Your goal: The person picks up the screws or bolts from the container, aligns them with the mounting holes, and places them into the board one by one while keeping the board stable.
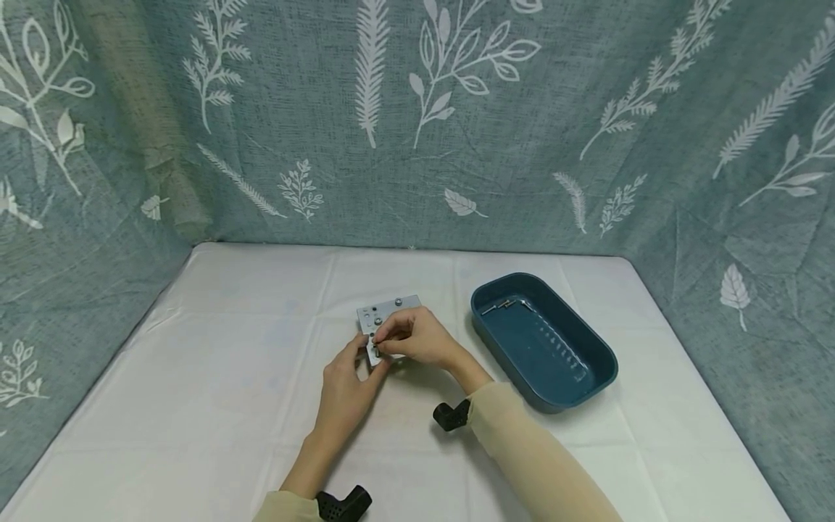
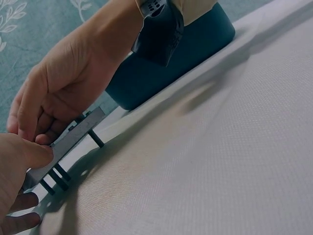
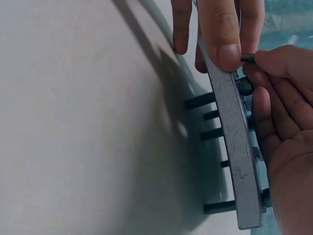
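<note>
A grey metal plate (image 1: 409,303) with several holes is held just above the white cloth. My left hand (image 1: 344,391) grips its near end between thumb and fingers. Several screws pass through the plate; their threaded shanks (image 3: 219,207) stick out of the underside in the right wrist view. Over the upper face, my right hand (image 1: 422,339) pinches a small metal pin-like piece (image 3: 248,58) between thumb and fingertip, close to the left thumb. The piece's other end is hidden by the fingers. In the left wrist view the right hand (image 2: 73,73) is bent over the plate's top.
A dark teal tray (image 1: 541,355) stands to the right, beside my right forearm, with several small metal screws or pins (image 1: 502,305) at its far left end. White cloth (image 1: 215,377) covers the table. A green leaf-patterned curtain (image 1: 404,188) hangs around the back and sides.
</note>
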A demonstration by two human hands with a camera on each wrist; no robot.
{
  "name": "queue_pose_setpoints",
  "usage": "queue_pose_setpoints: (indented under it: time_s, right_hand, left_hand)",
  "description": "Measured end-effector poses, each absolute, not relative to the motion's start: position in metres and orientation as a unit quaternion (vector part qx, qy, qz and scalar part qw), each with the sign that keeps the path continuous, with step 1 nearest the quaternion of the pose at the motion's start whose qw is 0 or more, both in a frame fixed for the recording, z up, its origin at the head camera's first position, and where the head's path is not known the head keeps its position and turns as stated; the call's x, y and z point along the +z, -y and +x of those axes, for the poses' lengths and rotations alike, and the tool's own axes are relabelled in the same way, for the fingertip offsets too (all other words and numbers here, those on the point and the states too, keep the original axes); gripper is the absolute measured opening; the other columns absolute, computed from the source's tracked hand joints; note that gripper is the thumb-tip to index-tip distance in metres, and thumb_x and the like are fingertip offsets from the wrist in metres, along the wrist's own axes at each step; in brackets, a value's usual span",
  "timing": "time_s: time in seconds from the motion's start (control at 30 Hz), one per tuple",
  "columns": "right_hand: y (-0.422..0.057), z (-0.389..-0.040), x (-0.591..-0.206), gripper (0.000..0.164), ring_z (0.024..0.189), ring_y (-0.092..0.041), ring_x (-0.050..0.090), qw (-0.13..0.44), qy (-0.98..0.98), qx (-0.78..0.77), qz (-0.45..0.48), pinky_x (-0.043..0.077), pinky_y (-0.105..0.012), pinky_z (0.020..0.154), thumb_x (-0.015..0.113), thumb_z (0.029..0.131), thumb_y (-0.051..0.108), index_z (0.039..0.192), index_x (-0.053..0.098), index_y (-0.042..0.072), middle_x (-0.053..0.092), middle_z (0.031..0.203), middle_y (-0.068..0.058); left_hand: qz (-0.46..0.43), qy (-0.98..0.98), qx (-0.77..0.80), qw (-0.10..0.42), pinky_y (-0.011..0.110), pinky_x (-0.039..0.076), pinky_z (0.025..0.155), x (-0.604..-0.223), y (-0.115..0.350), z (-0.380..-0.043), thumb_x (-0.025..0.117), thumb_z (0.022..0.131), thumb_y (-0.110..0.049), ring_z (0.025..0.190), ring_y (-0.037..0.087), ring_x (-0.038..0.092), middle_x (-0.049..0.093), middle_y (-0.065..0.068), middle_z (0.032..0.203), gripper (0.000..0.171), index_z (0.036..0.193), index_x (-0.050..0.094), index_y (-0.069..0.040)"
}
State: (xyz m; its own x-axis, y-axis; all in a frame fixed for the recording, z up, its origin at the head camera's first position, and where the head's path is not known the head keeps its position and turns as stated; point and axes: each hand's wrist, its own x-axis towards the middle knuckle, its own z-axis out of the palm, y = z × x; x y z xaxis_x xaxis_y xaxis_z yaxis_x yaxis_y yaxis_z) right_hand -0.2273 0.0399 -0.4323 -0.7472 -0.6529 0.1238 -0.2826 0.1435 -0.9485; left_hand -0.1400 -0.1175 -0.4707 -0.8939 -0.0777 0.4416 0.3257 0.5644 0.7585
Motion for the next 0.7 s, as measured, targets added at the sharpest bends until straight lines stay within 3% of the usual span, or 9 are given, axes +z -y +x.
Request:
queue_pose_setpoints:
  time_s: [0.33,0.57,0.7]
  right_hand:
    - [-0.0408,-0.2348,-0.4322,0.009,0.084,-0.019,0.067,0.172,-0.741,-0.552,-0.342,0.054,-0.028,0.074,0.074,0.085,-0.002,0.093,0.075,0.004,0.073,0.089,-0.006]
    - [-0.0399,-0.2377,-0.4298,0.008,0.080,-0.018,0.066,0.182,-0.746,-0.525,-0.366,0.055,-0.029,0.072,0.073,0.085,-0.005,0.091,0.073,0.001,0.072,0.088,-0.007]
    - [-0.0388,-0.2374,-0.4291,0.010,0.079,-0.017,0.067,0.178,-0.755,-0.507,-0.376,0.055,-0.028,0.072,0.073,0.085,-0.007,0.089,0.074,0.002,0.072,0.086,-0.002]
  left_hand:
    - [-0.074,0.857,-0.460,0.221,0.044,0.052,0.091,-0.4708,0.1177,-0.1390,0.079,0.085,-0.010,0.106,0.028,0.064,0.068,0.013,0.110,0.044,0.124,0.060,0.000]
    - [-0.071,0.857,-0.460,0.221,0.043,0.053,0.089,-0.4713,0.1180,-0.1407,0.080,0.085,-0.012,0.104,0.027,0.065,0.069,0.012,0.107,0.042,0.122,0.062,-0.002]
    - [-0.073,0.855,-0.463,0.220,0.043,0.053,0.089,-0.4705,0.1179,-0.1405,0.079,0.085,-0.012,0.102,0.027,0.066,0.069,0.012,0.107,0.041,0.121,0.062,-0.002]
